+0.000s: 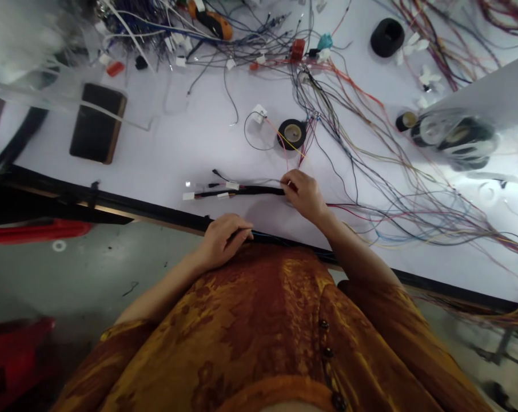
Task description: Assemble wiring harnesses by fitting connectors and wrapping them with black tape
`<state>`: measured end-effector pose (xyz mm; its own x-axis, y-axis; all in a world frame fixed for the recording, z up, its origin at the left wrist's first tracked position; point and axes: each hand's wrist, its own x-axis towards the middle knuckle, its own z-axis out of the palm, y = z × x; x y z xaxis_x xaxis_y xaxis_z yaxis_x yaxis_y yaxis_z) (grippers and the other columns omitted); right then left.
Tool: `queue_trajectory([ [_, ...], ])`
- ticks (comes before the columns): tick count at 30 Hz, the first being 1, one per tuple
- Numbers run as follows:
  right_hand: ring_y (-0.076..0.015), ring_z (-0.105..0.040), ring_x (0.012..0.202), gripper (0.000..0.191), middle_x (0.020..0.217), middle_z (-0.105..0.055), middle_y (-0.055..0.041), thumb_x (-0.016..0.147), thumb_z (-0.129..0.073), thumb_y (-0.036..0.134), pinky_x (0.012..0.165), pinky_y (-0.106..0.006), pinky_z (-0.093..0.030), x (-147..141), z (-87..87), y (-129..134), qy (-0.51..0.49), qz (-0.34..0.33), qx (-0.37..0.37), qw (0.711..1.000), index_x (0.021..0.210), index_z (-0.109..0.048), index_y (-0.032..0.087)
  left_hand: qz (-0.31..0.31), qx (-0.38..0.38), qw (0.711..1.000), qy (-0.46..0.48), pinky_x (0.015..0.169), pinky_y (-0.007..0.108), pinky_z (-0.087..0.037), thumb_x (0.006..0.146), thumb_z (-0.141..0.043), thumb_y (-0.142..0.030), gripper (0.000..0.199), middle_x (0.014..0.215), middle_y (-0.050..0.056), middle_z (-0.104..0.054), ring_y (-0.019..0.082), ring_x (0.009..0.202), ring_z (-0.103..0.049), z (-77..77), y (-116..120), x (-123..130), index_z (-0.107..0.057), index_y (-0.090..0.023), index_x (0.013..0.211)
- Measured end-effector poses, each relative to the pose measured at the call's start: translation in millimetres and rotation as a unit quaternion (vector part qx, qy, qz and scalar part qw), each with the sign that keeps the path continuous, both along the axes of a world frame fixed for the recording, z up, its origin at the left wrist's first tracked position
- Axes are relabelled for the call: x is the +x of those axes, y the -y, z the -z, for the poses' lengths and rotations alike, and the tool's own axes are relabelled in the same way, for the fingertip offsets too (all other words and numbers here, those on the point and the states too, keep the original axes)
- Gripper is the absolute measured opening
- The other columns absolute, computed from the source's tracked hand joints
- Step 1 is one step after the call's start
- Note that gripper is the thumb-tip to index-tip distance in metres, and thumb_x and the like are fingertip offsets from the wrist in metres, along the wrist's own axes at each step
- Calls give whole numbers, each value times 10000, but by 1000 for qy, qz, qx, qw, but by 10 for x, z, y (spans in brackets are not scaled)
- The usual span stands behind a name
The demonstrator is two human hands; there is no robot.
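Observation:
A black-sleeved wire harness (263, 190) lies along the front of the white table, with white connectors (232, 186) and short leads at its left end. My right hand (304, 194) is closed in a pinch at the right end of the sleeve, where loose wires fan out. A thin grey wire runs along the sleeve to these fingertips. My left hand (225, 240) rests at the table's front edge, thumb and fingers pressed together on a thin blue wire (265, 234) that trails right. Beyond the right hand lies a roll of black tape (292, 134), crossed by yellow and pink wires.
A dark phone-like slab (98, 123) lies at the left. Tangled wires (370, 149) spread across the right side. An orange-black tool (211, 22) sits among blue wires at the back. Another black roll (387, 38) and a plastic-wrapped bundle (456, 137) are at the right.

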<state>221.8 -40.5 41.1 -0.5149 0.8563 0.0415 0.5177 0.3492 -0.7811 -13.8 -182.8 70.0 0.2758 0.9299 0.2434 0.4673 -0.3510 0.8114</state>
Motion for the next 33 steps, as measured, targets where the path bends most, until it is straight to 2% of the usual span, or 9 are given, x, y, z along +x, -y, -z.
queue_trajectory([
  [3,-101,-510,518,61,582,-564,47,865,-557,218,546,-240,-413,0,67,-35,-104,100,-137,980,806,-538,216,7,58,998,-10,940,373,-550,971,-549,-187,106,852,27,-764,183,878,-716,78,-154,81,-637,-210,1024],
  [6,-73,-453,431,116,532,-564,56,857,-596,291,439,-205,-342,-8,78,-49,-178,142,-230,946,783,-571,206,7,65,998,-11,1099,433,-478,986,-519,-233,116,913,36,-766,183,917,-721,215,-437,159,-632,-209,987],
  [11,-59,-471,419,162,543,-600,38,849,-649,322,430,-189,-351,11,107,-72,-210,188,-237,930,770,-606,187,5,8,999,-43,1020,419,-490,988,-486,-311,197,838,36,-732,178,811,-671,428,-790,180,-611,-211,873],
  [14,-75,-468,410,157,533,-576,51,852,-643,298,424,-207,-345,38,161,-92,-185,224,-222,931,768,-545,210,8,4,999,-51,859,369,-504,989,-481,-322,214,849,65,-721,200,832,-651,464,-771,152,-620,-207,874],
  [17,-86,-471,479,198,580,-539,63,811,-672,229,481,-225,-369,58,189,-103,-143,245,-135,949,755,-482,228,14,5,998,-63,865,376,-491,993,-473,-311,212,864,76,-722,213,859,-642,464,-694,143,-618,-204,880],
  [21,-110,-495,652,110,729,-518,29,800,-677,185,644,-270,-427,43,147,-73,-95,168,18,981,782,-572,209,5,-12,998,-69,855,379,-493,1003,-460,-335,245,850,78,-716,219,860,-637,446,-673,155,-629,-199,889],
  [24,-125,-489,679,52,783,-520,10,825,-700,230,688,-303,-431,-8,94,-45,-20,78,4,997,849,-666,199,-11,-26,998,-49,823,360,-491,999,-478,-338,239,828,72,-723,211,841,-647,395,-704,167,-649,-190,921],
  [27,-133,-499,706,134,811,-532,-8,873,-681,254,712,-317,-443,-93,-16,-88,8,54,1,999,761,-647,190,-37,-59,998,8,793,330,-494,990,-520,-345,228,799,52,-738,189,797,-666,313,-740,174,-672,-185,935],
  [33,-112,-553,709,307,814,-570,-12,1028,-523,352,740,-299,-481,-424,-622,-366,-156,-6,34,987,795,-640,189,-158,-144,946,244,650,254,-500,908,-679,-473,308,671,16,-669,121,622,-616,152,-845,78,-741,-172,897],
])
